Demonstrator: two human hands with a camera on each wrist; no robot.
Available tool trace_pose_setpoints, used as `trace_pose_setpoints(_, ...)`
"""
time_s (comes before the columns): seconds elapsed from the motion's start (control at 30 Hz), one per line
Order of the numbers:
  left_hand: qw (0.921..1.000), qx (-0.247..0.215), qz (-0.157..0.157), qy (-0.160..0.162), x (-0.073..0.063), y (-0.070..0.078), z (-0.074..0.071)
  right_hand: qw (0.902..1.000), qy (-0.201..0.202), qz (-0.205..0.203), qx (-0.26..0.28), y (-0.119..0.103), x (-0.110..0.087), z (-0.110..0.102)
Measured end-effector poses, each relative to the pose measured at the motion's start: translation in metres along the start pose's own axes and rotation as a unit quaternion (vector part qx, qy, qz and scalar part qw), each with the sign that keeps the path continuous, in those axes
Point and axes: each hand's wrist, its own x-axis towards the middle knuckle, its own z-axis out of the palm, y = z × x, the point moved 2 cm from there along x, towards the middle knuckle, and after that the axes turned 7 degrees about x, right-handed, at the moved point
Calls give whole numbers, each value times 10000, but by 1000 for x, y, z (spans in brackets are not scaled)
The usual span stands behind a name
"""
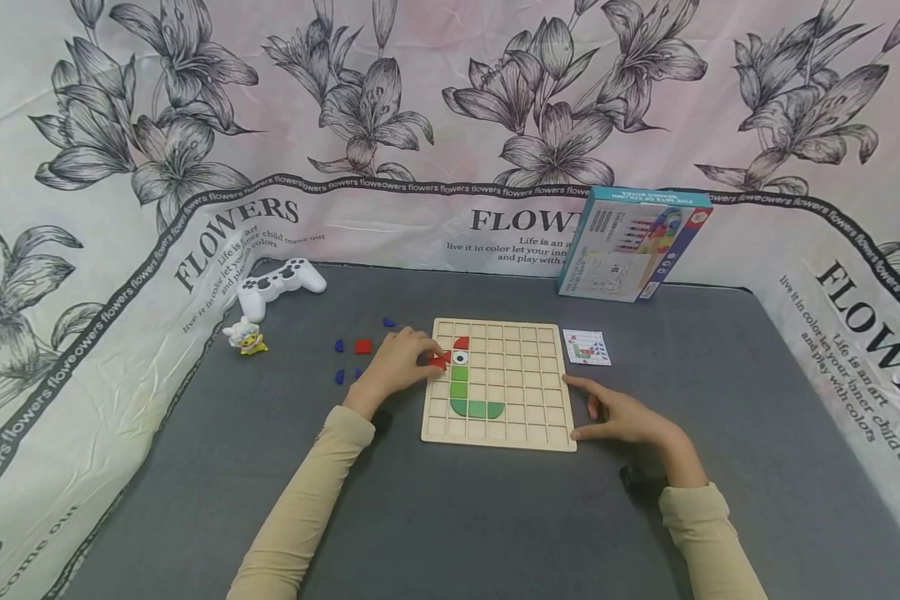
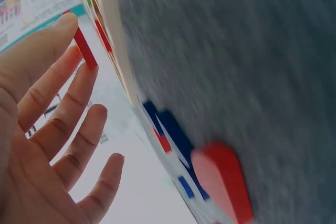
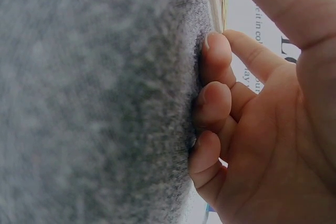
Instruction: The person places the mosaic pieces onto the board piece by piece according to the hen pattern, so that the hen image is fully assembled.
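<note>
My left hand [image 1: 399, 362] is over the left edge of a wooden grid board [image 1: 528, 429]. Its thumb and fingertips pinch a thin red tile [image 2: 84, 48], held on edge just off the board in the left wrist view. On the grid sit a red curved tile [image 1: 461, 342], a white eye tile [image 1: 460, 357], green square tiles [image 1: 459, 381] and darker green tiles [image 1: 477, 409] along the bottom. At the board's right edge, my right hand [image 1: 626, 417] touches with extended index finger and thumb; its other fingers curl loosely on the cloth.
Left of the board lie a red square tile [image 1: 363, 346] and several blue tiles [image 1: 339, 345]. A pattern card [image 1: 587, 347] is at right, with a box [image 1: 630, 246] behind. A white game controller [image 1: 281, 287] and small figurine [image 1: 246, 337] are at far left.
</note>
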Motion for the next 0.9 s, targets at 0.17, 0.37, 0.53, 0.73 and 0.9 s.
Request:
trace_pose_setpoints(0.17,9998,-76,169,-32,1,12,3,10000,-10,-20,-8,-1,0,0)
trace_pose_setpoints(0.37,9993,-65,312,-173,4,24,5,10000,14,23,-6,0,0,0)
trace_pose_setpoints(0.53,9989,-28,406,-240,6,32,5,10000,7,18,-9,2,1,-1)
trace_pose_setpoints(0.73,9977,-84,619,-270,9,43,7,10000,-12,-55,-37,2,1,-1)
trace_pose_setpoints(0.9,9958,-104,803,-437,10,48,12,10000,-9,-28,-10,1,1,0)
